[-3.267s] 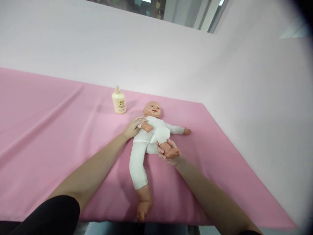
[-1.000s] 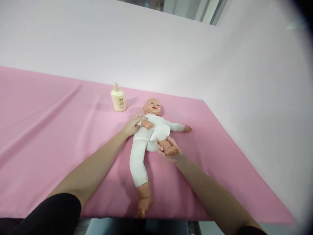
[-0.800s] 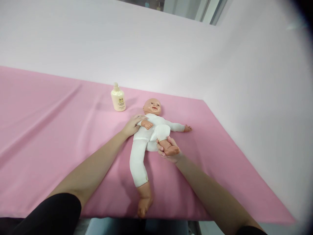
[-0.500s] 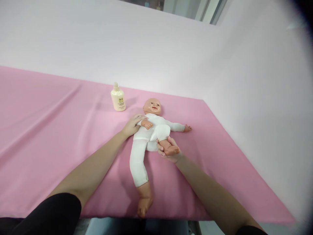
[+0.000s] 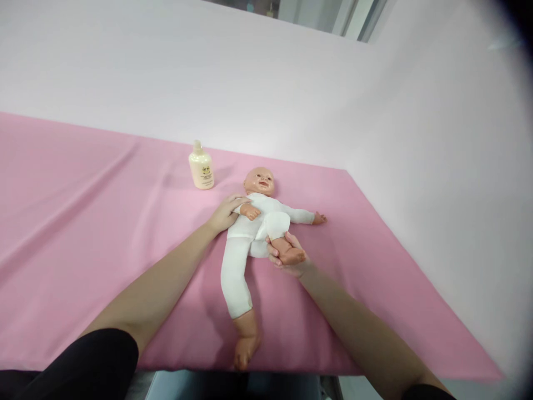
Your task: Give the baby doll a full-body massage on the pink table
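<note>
While the plastic baby doll in white cloth clothes (image 5: 254, 233) is lying on its back on the pink cloth-covered table (image 5: 83, 222), you are cupping your right hand (image 5: 285, 256) around its bent leg, fingers curled closed about the bare foot. Your left hand (image 5: 224, 213) is resting flat against the doll's side by its shoulder, fingers stretched out and gripping nothing, and a cream plastic lotion bottle (image 5: 201, 168) is standing upright near the doll's head

My left hand (image 5: 224, 214) lies flat, fingers pointing toward two o'clock. My right hand (image 5: 287, 256) is cupped, fingers curled, forearm stretching back toward five o'clock.
</note>
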{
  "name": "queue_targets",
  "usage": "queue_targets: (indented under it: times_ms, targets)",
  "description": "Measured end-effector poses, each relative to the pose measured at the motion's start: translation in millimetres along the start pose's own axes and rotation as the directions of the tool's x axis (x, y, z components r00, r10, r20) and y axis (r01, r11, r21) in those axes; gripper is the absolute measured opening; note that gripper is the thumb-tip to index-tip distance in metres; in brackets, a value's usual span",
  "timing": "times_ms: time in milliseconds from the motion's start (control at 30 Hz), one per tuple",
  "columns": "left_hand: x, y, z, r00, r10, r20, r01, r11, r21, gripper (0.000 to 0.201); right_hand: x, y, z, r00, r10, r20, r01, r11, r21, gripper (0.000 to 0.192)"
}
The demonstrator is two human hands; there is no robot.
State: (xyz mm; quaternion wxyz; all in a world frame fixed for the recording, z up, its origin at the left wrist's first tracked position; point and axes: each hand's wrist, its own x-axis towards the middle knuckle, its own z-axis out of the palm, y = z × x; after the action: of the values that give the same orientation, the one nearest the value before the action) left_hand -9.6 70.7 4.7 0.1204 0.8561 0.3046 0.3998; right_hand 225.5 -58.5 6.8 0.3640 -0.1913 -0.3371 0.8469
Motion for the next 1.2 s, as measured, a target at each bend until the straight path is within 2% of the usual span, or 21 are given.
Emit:
queue_targets:
  times_ms: [233,600,900,1200]
  targets:
    - [-0.3,-1.1,0.4,1.0,-0.007,0.003,0.007,1.0,0.011,0.055,0.1,0.6,-1.3,1.0,0.009,-0.01,-0.009,1.0,0.008,0.048]
    - [-0.4,-1.0,0.4,1.0,0.007,-0.005,-0.007,1.0,-0.003,0.057,0.4,1.7,-5.7,0.995,-0.019,0.101,0.014,0.999,0.047,0.041]
    - [0.2,0.1,-0.3,1.0,-0.006,0.005,0.006,1.0,-0.004,0.056,0.4,0.4,-0.4,1.0,0.004,0.006,-0.004,1.0,0.022,0.044]
    - [0.3,-0.4,-0.2,1.0,-0.014,0.011,0.014,1.0,0.004,0.054,-0.4,-0.7,2.6,1.0,0.004,-0.009,-0.004,1.0,0.027,0.044]
